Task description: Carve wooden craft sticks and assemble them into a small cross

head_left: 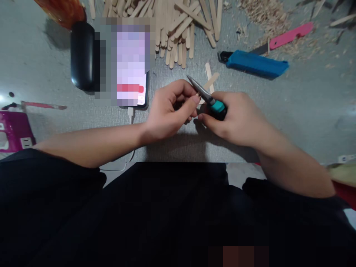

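My left hand (174,107) pinches a wooden craft stick (213,80) between thumb and fingers; it slants up to the right. In my right hand (239,116) is a pair of long-nose pliers (219,106) with teal and black handles. The pliers' pointed jaws lie across the stick, close to my left fingertips; I cannot tell whether they grip it. Behind that crossing, another pale craft stick (207,69) lies on the table. My right fingers below the handles are partly hidden.
A heap of craft sticks (178,33) lies at the back. To the right are a blue utility knife (257,65), a pink-handled blade (292,35) and wood shavings (267,15). On the left are a plugged-in phone (130,66), a black case (82,55), a paintbrush (44,105) and a purple box (18,129).
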A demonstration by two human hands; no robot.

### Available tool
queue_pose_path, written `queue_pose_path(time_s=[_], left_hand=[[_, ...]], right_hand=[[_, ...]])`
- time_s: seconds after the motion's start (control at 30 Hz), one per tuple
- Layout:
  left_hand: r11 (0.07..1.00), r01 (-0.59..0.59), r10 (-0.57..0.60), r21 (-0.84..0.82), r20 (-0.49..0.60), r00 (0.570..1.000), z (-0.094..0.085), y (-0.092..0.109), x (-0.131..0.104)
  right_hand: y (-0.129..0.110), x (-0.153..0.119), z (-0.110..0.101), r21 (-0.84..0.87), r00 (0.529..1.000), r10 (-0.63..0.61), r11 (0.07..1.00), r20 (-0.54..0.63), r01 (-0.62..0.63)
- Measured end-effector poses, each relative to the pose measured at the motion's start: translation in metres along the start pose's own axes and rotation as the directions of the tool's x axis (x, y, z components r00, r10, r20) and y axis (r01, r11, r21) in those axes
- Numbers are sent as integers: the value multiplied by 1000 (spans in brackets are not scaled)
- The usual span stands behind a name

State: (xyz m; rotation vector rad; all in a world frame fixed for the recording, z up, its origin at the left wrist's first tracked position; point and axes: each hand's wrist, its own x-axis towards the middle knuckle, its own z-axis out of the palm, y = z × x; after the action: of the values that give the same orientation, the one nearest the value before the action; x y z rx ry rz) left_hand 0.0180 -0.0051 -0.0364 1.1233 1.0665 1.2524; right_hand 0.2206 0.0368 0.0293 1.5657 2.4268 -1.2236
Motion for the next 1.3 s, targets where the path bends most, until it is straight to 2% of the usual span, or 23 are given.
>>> queue_pose_path(time_s=[0.17, 0.3, 0.5, 0.63, 0.77, 0.93, 1.03, 1.13, 1.23, 1.3], left_hand=[[999, -33, 33, -12, 9, 999, 0, -1, 0], [998, -54, 53, 22, 30, 998, 0, 3, -2], [996, -74, 74, 51, 11, 997, 0, 4, -4], [994, -90, 90, 55, -12, 996, 1, 2, -5], [986, -166, 166, 10, -27, 986, 2, 2, -7], [990, -98, 109, 100, -122, 987, 2, -1, -7], [990, -104, 118, 99, -150, 982, 1, -8, -4], [990, -112, 124, 87, -156, 980, 0, -16, 0], [991, -121, 128, 51, -159, 979, -1, -17, 2], [993, -115, 117, 23, -154, 981, -1, -14, 2]], right_hand=[[4, -2, -5, 108, 999, -51, 993, -3, 51], [3, -11, -7, 130, 998, -62, 990, 9, 61], [-4, -15, 0, -5, 984, -120, 993, -128, 121], [-1, -11, 3, -68, 977, -150, 988, -152, 141], [3, -10, 0, -91, 976, -158, 985, -148, 146], [10, -10, -6, -126, 960, -209, 974, -187, 187], [17, -7, -12, -173, 965, -185, 973, -187, 153], [26, -2, -19, -291, 962, -151, 953, -226, 81], [34, 3, -23, -427, 952, -120, 904, -280, -12], [38, 5, -23, -445, 956, -74, 893, -283, -63]])
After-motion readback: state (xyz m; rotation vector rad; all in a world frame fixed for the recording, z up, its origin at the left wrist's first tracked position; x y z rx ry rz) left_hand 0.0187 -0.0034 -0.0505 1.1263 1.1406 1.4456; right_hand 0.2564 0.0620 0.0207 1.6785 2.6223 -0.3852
